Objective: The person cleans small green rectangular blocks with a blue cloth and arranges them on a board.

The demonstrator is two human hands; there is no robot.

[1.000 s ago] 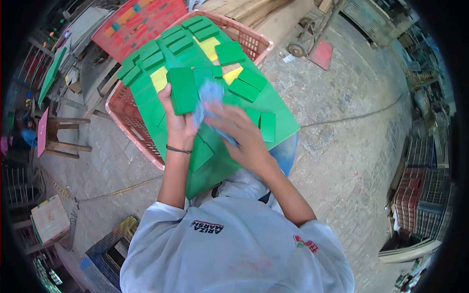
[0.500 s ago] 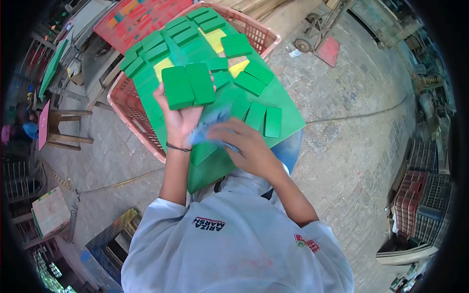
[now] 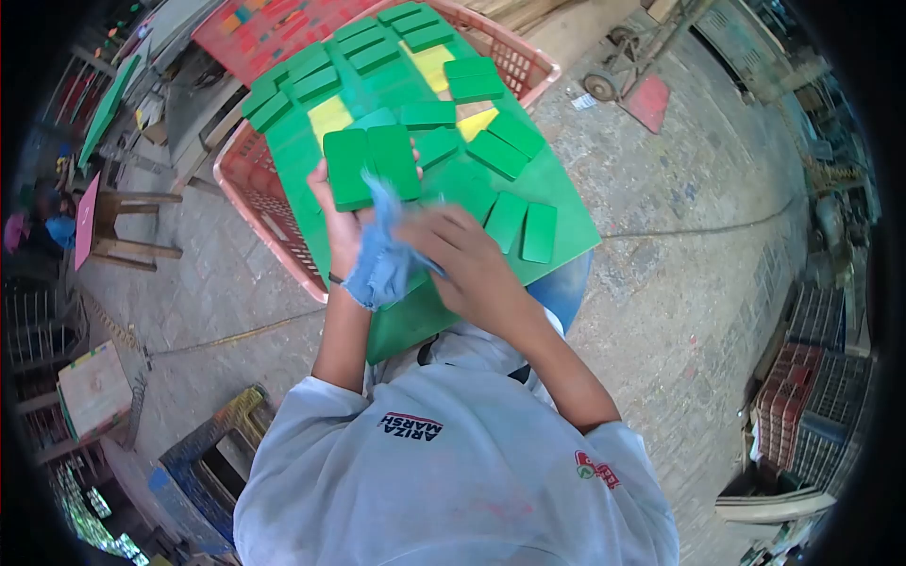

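Two green rectangular blocks [image 3: 372, 168] rest side by side in my left hand [image 3: 342, 223], whose fingers wrap round their edges. A blue cloth [image 3: 382, 253] is bunched in my right hand [image 3: 457, 257]; its loose upper end reaches the lower edge of the blocks. Motion smears the right fingertips. Beneath both hands lies a green board [image 3: 559, 219], tilted over my lap. Several more green blocks [image 3: 506, 224] are spread on it, some in pairs, others in rows toward the far edge. Yellow patches [image 3: 330, 116] show on the board between them.
The board lies over a pink plastic crate [image 3: 269, 215]. Behind stands a red panel [image 3: 269, 38] with coloured marks. A small pink-topped stool [image 3: 87, 222] is at the left, stacked crates [image 3: 802, 387] at the right. A hose [image 3: 698, 231] runs across the floor.
The blue cloth has swung upward, its loose end now against the held blocks. My left hand keeps the same two blocks. The whole view has shifted slightly.
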